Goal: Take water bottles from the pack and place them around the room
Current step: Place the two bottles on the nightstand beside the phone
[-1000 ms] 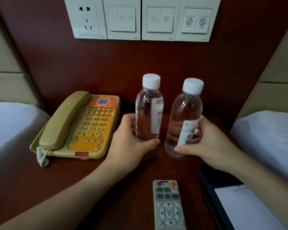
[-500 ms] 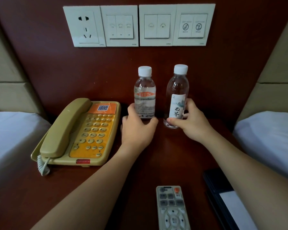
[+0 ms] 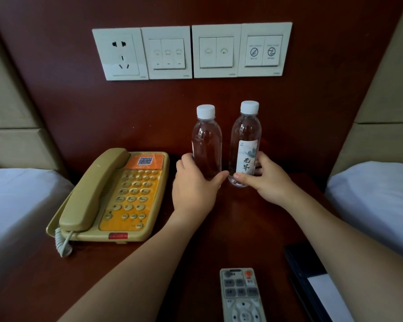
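Observation:
Two clear water bottles with white caps stand upright side by side at the back of the dark wooden nightstand [image 3: 242, 224]. My left hand [image 3: 193, 184] grips the base of the left bottle [image 3: 206, 145], whose label is turned away. My right hand [image 3: 263, 180] holds the lower part of the right bottle [image 3: 246, 140], its white label with dark characters facing me. The thumbs of both hands nearly touch between the bottles. The pack is not in view.
A beige telephone [image 3: 107, 198] with an orange keypad fills the nightstand's left half. A grey remote control [image 3: 241, 296] lies at the front, a dark folder with white paper [image 3: 312, 282] at the right front. Wall switches and a socket [image 3: 191, 51] are above. White beds flank both sides.
Both bottles have been carried back from near me toward the wall and now stand at the rear of the nightstand. The left bottle has been turned so its label faces away.

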Available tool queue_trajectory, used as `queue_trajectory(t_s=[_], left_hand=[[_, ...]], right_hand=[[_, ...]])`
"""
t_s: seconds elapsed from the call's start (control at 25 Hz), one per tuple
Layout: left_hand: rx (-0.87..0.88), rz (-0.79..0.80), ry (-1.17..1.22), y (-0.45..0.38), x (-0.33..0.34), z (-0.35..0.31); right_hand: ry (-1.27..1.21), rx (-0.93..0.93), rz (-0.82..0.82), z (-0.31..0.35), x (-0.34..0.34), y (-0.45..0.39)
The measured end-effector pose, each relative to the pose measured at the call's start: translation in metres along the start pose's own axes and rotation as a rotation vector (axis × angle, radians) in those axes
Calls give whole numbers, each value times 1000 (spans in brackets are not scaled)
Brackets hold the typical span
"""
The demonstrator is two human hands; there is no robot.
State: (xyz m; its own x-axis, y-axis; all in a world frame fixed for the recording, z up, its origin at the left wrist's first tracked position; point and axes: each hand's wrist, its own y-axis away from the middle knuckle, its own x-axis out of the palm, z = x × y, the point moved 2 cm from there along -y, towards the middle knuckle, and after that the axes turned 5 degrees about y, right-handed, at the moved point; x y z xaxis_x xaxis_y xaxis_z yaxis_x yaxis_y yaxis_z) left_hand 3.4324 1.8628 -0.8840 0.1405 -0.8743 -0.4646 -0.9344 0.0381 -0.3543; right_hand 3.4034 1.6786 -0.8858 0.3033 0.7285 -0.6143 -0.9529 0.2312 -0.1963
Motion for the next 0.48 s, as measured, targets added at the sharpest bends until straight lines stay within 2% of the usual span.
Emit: queue_trajectory(t_s=[0.04, 0.2, 0.4, 0.48], left_hand=[[16, 18, -35, 0, 1, -4], [1, 207, 109, 0, 0, 2], [22, 91, -4, -5, 3, -2], [0, 138, 50, -7, 5, 1]], right_hand=[[-19, 3, 3, -1, 0, 0], [-56, 6, 11, -2, 0, -1], [-60, 11, 7, -1, 2, 3], [-57, 11, 3, -1, 2, 3]])
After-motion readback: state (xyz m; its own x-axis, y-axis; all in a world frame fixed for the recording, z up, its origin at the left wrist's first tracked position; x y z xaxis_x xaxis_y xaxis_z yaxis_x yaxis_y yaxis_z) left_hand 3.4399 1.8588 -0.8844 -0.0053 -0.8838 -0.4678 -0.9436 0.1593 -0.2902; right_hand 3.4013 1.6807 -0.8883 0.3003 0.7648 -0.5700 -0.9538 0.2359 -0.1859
